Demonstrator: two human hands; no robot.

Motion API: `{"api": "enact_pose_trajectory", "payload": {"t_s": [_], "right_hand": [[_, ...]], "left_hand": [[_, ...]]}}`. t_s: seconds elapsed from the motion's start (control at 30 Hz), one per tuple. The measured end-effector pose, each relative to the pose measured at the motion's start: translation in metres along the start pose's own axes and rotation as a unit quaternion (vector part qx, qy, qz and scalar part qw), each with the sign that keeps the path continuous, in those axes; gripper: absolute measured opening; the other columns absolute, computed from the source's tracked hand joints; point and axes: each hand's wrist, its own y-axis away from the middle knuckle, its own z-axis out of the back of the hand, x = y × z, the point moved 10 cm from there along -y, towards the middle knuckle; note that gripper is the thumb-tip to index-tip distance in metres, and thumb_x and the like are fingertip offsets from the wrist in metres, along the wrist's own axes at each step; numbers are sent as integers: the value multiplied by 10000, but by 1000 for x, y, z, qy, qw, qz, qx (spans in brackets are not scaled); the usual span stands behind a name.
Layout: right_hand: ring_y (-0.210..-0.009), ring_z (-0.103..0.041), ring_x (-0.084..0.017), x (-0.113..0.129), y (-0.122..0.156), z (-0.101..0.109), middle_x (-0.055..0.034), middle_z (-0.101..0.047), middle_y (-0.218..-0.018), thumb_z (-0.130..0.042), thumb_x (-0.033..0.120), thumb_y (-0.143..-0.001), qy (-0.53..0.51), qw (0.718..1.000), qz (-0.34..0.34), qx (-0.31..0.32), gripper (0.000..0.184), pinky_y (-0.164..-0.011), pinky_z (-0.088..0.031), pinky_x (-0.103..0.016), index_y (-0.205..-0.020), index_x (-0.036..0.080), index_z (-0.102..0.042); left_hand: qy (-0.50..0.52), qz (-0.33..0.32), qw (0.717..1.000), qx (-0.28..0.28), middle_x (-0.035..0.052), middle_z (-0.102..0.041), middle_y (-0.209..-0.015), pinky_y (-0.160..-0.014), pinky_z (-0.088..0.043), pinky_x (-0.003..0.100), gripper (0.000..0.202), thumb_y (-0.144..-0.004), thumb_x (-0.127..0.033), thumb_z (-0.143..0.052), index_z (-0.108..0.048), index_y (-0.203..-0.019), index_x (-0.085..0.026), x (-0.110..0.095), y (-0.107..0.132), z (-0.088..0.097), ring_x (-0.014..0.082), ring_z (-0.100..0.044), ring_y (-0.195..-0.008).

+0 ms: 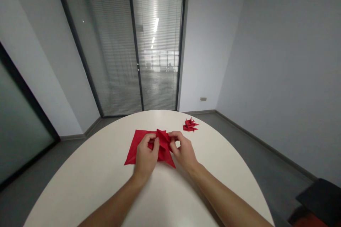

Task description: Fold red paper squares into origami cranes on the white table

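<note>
Between my two hands is a partly folded piece of red paper (163, 140), held a little above the table. My left hand (147, 154) pinches its left side with thumb and fingers. At its right edge, the thumb and forefinger of my right hand (184, 149) close on the paper. Beneath lie flat red paper sheets (132, 149), with corners showing to the left and at the lower right; my hands cover much of them. Several folded red paper cranes (190, 125) sit bunched together beyond my right hand.
The round white table (106, 181) fills the lower middle. Behind it stand glass doors (119, 53) with blinds, and grey walls. A dark object (322, 198), perhaps a chair, is at the lower right corner.
</note>
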Motion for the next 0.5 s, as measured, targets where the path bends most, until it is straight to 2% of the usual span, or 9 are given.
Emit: {"api": "enact_pose_trajectory", "payload": {"t_s": [0.13,0.23,0.33,0.5], "right_hand": [[-916,-669,-198,3,-1,0,-52,-719,-1021,-454,147,-922,-8,1000,14,7,223,-835,-534,-343,-1034,227,-631],[-933,-659,-207,9,-1,0,-62,-707,-1038,-567,221,-910,-4,999,27,17,181,-844,-532,-346,-1083,222,-622],[-925,-655,-208,10,-1,0,-63,-707,-1046,-622,226,-877,4,999,33,17,218,-833,-531,-345,-1095,220,-618],[-876,-642,-202,10,-3,9,-56,-708,-966,-546,177,-916,19,999,33,-26,98,-790,-521,-347,-957,221,-623]], "left_hand": [[5,19,1000,-2,36,-680,-893,-740,-530,319,163,-929,-342,-543,-631,-917,-205,2,1,0,199,-648,-788],[12,22,1000,-6,35,-679,-896,-717,-529,309,174,-928,-356,-542,-627,-913,-205,3,1,1,196,-649,-781],[17,28,999,-6,32,-679,-889,-679,-523,294,186,-929,-370,-540,-626,-912,-206,5,0,1,195,-650,-771],[9,27,1000,-9,34,-688,-876,-690,-521,304,188,-928,-370,-538,-628,-913,-206,6,-1,4,200,-654,-760]]}}
